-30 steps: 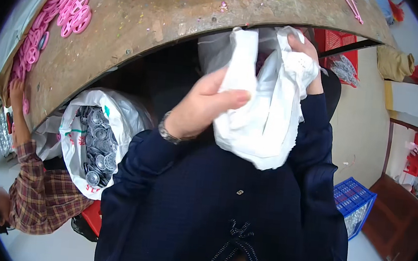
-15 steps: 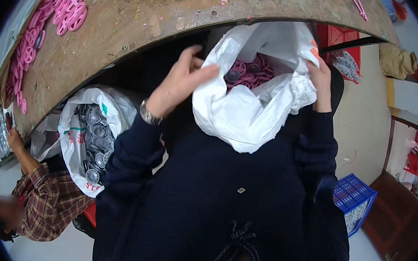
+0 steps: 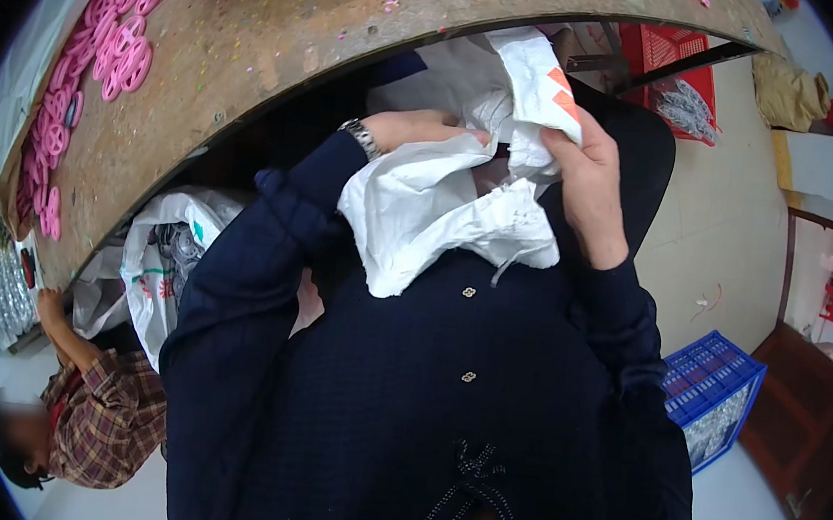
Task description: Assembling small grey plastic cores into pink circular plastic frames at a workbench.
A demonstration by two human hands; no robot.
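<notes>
A white plastic sack [image 3: 411, 209] with an orange print sits crumpled between my arms, below the table edge. Its mouth is mostly folded over, so only a narrow dark gap shows inside. My right hand [image 3: 589, 181] pinches the rim beside the orange print, thumb on top. From the left, my left hand [image 3: 419, 128], with a metal-band watch [image 3: 360, 136] at its wrist, closes on the sack's other side; its fingertips are partly hidden by folds.
Pink plastic wheel-shaped rings [image 3: 120, 56] lie piled on the worn wooden table [image 3: 289, 17]. Another white sack [image 3: 149, 279] with grey parts stands left, near a co-worker in a checked shirt [image 3: 115, 422]. A red crate [image 3: 672, 54] and a blue crate [image 3: 710, 389] stand right.
The sack's mouth was wide, showing pink rings and a dark part inside; now it is folded nearly closed. My left hand moved right onto the sack; my right hand came nearer and left.
</notes>
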